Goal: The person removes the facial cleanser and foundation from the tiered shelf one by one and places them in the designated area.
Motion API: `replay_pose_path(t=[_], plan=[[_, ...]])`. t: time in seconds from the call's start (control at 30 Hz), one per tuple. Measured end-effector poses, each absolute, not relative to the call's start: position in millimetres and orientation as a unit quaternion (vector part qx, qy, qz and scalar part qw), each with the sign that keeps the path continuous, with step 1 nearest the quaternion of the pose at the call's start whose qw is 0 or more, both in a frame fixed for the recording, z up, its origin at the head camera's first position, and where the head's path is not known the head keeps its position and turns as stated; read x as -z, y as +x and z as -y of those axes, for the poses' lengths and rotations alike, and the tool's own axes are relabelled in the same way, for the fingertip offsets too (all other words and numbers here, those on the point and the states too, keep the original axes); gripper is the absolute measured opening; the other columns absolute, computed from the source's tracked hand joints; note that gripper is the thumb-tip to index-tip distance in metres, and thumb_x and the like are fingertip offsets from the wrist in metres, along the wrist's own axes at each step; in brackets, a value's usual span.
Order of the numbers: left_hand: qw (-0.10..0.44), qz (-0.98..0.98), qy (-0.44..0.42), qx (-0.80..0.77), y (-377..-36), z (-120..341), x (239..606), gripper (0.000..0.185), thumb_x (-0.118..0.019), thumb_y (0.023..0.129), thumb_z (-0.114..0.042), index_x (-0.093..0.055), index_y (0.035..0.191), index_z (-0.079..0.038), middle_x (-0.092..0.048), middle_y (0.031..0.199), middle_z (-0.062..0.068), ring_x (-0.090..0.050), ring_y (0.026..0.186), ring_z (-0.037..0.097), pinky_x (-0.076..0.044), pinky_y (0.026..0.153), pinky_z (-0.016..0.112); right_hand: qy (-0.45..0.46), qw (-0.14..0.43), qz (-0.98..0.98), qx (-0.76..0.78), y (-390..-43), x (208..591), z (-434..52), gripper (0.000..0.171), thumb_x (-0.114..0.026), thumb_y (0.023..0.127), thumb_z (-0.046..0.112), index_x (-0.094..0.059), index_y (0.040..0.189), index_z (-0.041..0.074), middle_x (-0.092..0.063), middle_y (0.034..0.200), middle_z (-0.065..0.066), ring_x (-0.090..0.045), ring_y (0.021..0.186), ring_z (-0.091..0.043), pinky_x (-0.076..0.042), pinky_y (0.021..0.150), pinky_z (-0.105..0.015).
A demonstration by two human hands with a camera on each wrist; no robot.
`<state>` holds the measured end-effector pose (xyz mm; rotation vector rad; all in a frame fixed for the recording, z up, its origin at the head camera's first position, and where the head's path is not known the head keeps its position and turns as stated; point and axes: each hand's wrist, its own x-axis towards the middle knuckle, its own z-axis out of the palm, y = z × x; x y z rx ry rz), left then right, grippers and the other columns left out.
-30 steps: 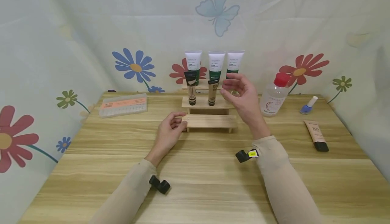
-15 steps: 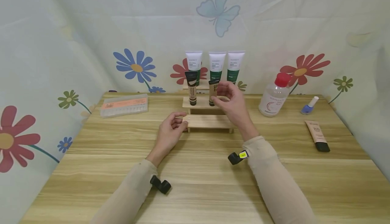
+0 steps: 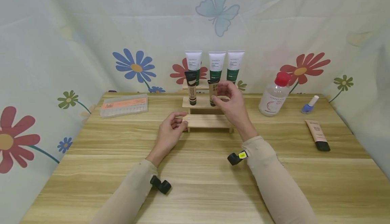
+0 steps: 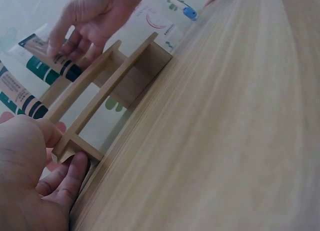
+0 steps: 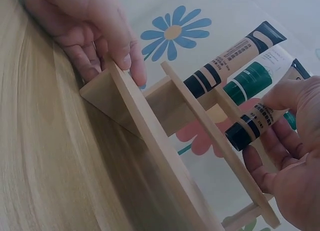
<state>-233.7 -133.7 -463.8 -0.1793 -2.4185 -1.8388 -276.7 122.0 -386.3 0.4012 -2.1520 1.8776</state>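
Left of centre, the left hand (image 3: 169, 131) pinches the left end of the wooden stepped rack (image 3: 208, 120) on the tabletop (image 3: 195, 183). Just right, the right hand (image 3: 230, 104) grips the tan tube (image 3: 213, 89), black cap down, on the rack's middle step.

I see both my arms in long, close-fitting beige sleeves that end at the wrists, leaving my left hand (image 3: 169, 132) and right hand (image 3: 232, 105) bare. A small black camera is strapped under each wrist; the right one carries a little yellow sticker with dark print too small to read.
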Motion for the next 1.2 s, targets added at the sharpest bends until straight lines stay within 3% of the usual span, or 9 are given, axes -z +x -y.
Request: replay_pose_path(t=[0.27, 0.57, 1.03, 1.2], plan=[[0.048, 0.794, -0.057, 0.603, -234, 134, 465, 0.029, -0.075, 0.108, -0.018, -0.075, 0.137, -0.021, -0.077, 0.113, 0.011, -0.077, 0.100, 0.025, -0.061, 0.085, 0.024, 0.134, 0.156, 0.730, -0.652, -273, 376, -128, 0.041, -0.080, 0.099, 0.002, -0.064, 0.137, 0.004, -0.068, 0.125, -0.012, -0.065, 0.111, -0.024, -0.057, 0.090, -0.031], [0.048, 0.795, -0.056, 0.602, -234, 133, 465, 0.031, -0.074, 0.108, -0.019, -0.074, 0.138, -0.021, -0.076, 0.114, 0.011, -0.076, 0.102, 0.024, -0.061, 0.086, 0.023, 0.145, 0.192, 0.711, -0.661, -270, 362, -149, 0.038, -0.079, 0.100, 0.002, -0.066, 0.136, 0.007, -0.068, 0.121, -0.005, -0.065, 0.109, -0.022, -0.056, 0.089, -0.032], [0.047, 0.794, -0.059, 0.604, -235, 133, 465, 0.031, -0.074, 0.108, -0.020, -0.074, 0.139, -0.021, -0.076, 0.114, 0.011, -0.077, 0.101, 0.026, -0.061, 0.085, 0.024, 0.107, 0.268, 0.736, -0.613, -248, 346, -211, 0.041, -0.078, 0.104, 0.009, -0.069, 0.143, 0.012, -0.070, 0.121, 0.003, -0.066, 0.111, -0.019, -0.058, 0.091, -0.021], [0.046, 0.794, -0.056, 0.604, -236, 133, 466, 0.031, -0.074, 0.108, -0.019, -0.074, 0.139, -0.019, -0.076, 0.114, 0.012, -0.077, 0.101, 0.025, -0.062, 0.085, 0.024, 0.090, 0.280, 0.720, -0.628, -241, 343, -231, 0.041, -0.078, 0.103, 0.004, -0.070, 0.142, 0.013, -0.069, 0.121, 0.001, -0.065, 0.111, -0.019, -0.057, 0.091, -0.021]])
